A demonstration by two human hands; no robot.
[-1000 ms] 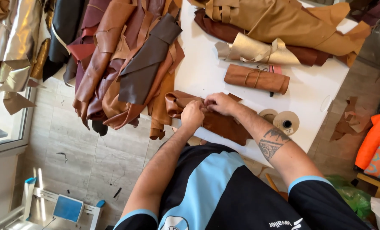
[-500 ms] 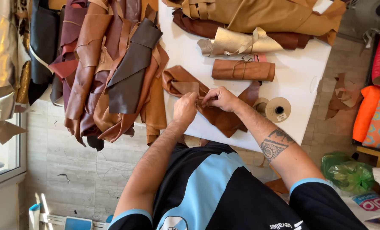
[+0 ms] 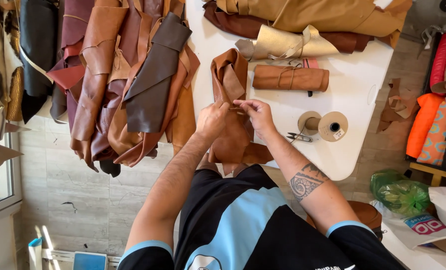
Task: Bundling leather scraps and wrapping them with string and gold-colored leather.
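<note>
A brown leather piece (image 3: 229,80) lies lengthwise on the white table (image 3: 363,75) and hangs over its near edge. My left hand (image 3: 210,121) pinches the leather at its middle. My right hand (image 3: 257,113) also grips it, fingertips close to the left hand's, with a thin thread or cord between them. A tied roll of tan leather (image 3: 290,78) lies just beyond my right hand. To the right of that hand stand a spool of cord (image 3: 324,125) and small snips (image 3: 298,136).
Many leather hides (image 3: 128,80) in brown, dark red and black hang at the left. A gold leather bundle (image 3: 288,46) and larger tan hides (image 3: 323,15) lie at the table's far side. Bright fabrics (image 3: 433,120) and a green bag (image 3: 400,192) sit at the right.
The leather piece has turned from lying crosswise to lengthwise on the table. Both hands stayed on it and moved a little further over the table. The view shifted.
</note>
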